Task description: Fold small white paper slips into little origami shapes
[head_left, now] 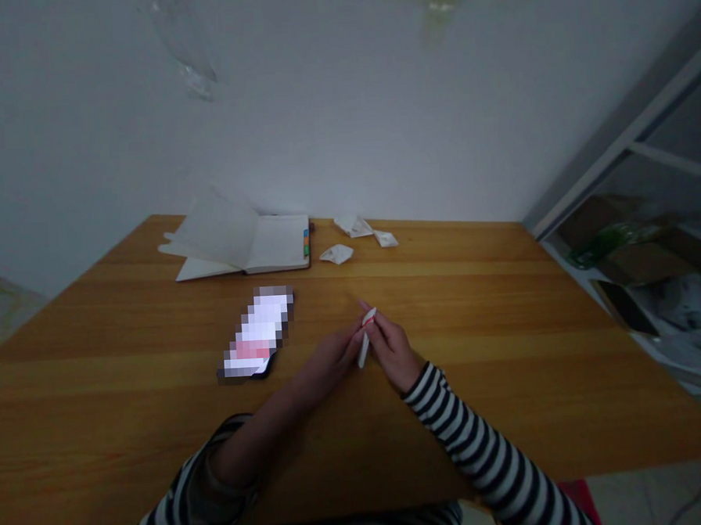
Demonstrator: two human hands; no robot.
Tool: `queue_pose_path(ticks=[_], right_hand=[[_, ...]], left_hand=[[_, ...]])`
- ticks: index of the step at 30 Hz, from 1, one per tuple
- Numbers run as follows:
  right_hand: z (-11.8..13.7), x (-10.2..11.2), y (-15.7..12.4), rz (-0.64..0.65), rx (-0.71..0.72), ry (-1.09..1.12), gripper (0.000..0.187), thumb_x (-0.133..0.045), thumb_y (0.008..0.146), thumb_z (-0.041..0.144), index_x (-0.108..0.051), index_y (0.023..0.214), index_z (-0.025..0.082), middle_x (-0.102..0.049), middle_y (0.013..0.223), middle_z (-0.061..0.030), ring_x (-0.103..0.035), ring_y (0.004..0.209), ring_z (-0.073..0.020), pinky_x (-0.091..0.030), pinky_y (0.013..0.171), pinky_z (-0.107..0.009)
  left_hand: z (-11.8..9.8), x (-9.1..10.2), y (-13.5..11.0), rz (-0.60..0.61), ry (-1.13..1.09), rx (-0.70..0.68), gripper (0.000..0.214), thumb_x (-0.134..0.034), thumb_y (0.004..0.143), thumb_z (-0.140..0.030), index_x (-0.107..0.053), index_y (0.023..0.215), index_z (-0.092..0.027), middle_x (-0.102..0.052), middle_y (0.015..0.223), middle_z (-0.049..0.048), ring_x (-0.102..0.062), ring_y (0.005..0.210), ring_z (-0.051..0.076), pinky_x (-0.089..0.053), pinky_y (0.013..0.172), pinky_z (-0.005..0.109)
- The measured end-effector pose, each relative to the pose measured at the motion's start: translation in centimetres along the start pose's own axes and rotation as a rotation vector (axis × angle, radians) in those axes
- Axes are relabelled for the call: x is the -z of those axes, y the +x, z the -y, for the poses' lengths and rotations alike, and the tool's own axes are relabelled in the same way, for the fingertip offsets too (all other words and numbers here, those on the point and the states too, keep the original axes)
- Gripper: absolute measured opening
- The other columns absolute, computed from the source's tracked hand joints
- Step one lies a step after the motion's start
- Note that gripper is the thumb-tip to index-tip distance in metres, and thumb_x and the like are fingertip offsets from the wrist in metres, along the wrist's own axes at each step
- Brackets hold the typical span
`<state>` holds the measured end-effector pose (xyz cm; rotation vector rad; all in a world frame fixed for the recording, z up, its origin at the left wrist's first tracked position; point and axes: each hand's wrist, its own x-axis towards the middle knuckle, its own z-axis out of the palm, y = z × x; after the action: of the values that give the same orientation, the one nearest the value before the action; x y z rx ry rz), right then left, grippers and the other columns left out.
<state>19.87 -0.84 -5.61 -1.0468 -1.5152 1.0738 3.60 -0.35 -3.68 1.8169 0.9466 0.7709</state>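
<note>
Between my two hands, above the wooden table, is a narrow strip of folded white paper with a red mark near its upper part. My left hand pinches it from the left side. From the right, my right hand grips the same paper, its thumb pressed near the red mark. The fingertips meet around the paper, so part of it is hidden. Beyond my hands lie several folded or crumpled white papers.
A lit phone, its screen blurred, lies left of my hands. Behind it an open notebook with coloured tabs has lifted pages. The wall borders the table's far edge. At right stands a shelf with boxes.
</note>
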Motion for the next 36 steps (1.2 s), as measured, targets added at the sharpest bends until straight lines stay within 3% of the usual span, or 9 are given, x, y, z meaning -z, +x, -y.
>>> queue_pose_path(ticks=[3,7,15,20,24,27,30,33,36], right_hand=[[0.2,0.3,0.0,0.01,0.018,-0.047,0.049,-0.047,0.1,0.048,-0.055,0.141,0.025,-0.07,0.1,-0.0049,-0.065,0.096,-0.0214,-0.05,0.094,-0.033],[-0.1,0.3,0.0,0.005,0.019,-0.059,0.049,-0.048,0.099,0.047,-0.053,0.143,0.024,-0.069,0.1,-0.0046,-0.065,0.095,-0.0211,-0.05,0.091,-0.033],[0.3,0.3,-0.1,0.021,0.066,-0.076,0.049,-0.05,0.098,0.045,-0.054,0.143,0.024,-0.07,0.088,-0.0031,-0.067,0.091,-0.0211,-0.054,0.086,-0.032],[0.3,0.0,-0.1,0.031,0.09,-0.172,0.05,-0.047,0.1,0.041,-0.049,0.147,0.023,-0.071,0.112,-0.0091,-0.064,0.111,-0.0246,-0.049,0.1,-0.04],[0.1,-0.4,-0.4,0.043,0.089,-0.333,0.057,-0.049,0.098,0.031,-0.038,0.153,0.019,-0.072,0.098,-0.01,-0.067,0.088,-0.0226,-0.054,0.087,-0.039],[0.0,-0.4,-0.6,0.053,0.17,-0.366,0.06,-0.05,0.095,0.022,-0.038,0.153,0.02,-0.071,0.101,-0.0104,-0.066,0.085,-0.0214,-0.055,0.084,-0.038],[0.0,0.1,-0.3,-0.044,0.265,-0.252,0.042,-0.047,0.095,0.018,-0.064,0.133,0.024,-0.071,0.101,-0.0088,-0.066,0.086,-0.0195,-0.054,0.082,-0.035],[0.0,0.6,0.1,-0.201,0.244,-0.081,0.03,-0.049,0.095,0.018,-0.078,0.098,0.024,-0.07,0.087,-0.0055,-0.065,0.076,-0.0165,-0.054,0.072,-0.03],[0.3,0.9,0.5,-0.156,0.182,0.012,0.026,-0.05,0.096,0.021,-0.077,0.097,0.023,-0.071,0.096,-0.006,-0.067,0.086,-0.0172,-0.055,0.075,-0.03]], left_hand=[[-0.4,0.0,-0.1,0.02,-0.026,-0.048,0.041,-0.042,0.101,-0.038,-0.063,0.132,-0.022,-0.075,0.114,0.0097,-0.071,0.096,0.023,-0.053,0.092,0.036],[-0.9,-0.1,-0.2,-0.011,-0.053,-0.068,0.038,-0.043,0.101,-0.037,-0.068,0.125,-0.022,-0.076,0.108,0.0093,-0.071,0.091,0.022,-0.054,0.092,0.035],[-0.7,0.0,-0.3,0.05,0.024,-0.013,0.045,-0.044,0.099,-0.037,-0.053,0.138,-0.017,-0.072,0.107,0.0107,-0.068,0.091,0.024,-0.055,0.086,0.038],[-0.7,0.0,-0.3,0.039,0.098,0.017,0.046,-0.04,0.099,-0.035,-0.048,0.142,-0.019,-0.071,0.111,0.012,-0.069,0.095,0.025,-0.053,0.091,0.04],[-0.3,-0.2,-0.2,-0.012,0.096,0.063,0.047,-0.044,0.096,-0.031,-0.051,0.14,-0.016,-0.07,0.118,0.0139,-0.068,0.099,0.027,-0.053,0.093,0.04],[0.3,-0.1,-0.1,-0.133,-0.025,0.13,0.048,-0.049,0.094,-0.036,-0.058,0.137,-0.017,-0.074,0.105,0.0121,-0.069,0.088,0.028,-0.054,0.086,0.042],[0.2,0.2,0.0,-0.225,-0.282,0.184,0.053,-0.049,0.093,-0.039,-0.055,0.142,-0.019,-0.073,0.114,0.0108,-0.069,0.095,0.027,-0.055,0.087,0.043],[-0.4,0.3,0.1,-0.195,-0.617,0.268,0.058,-0.061,0.085,-0.035,-0.057,0.14,-0.018,-0.07,0.125,0.0113,-0.068,0.108,0.028,-0.053,0.094,0.044],[-0.8,0.0,0.3,-0.201,-0.782,0.298,0.056,-0.072,0.075,-0.028,-0.067,0.13,-0.018,-0.07,0.127,0.0124,-0.063,0.119,0.031,-0.047,0.103,0.045]])
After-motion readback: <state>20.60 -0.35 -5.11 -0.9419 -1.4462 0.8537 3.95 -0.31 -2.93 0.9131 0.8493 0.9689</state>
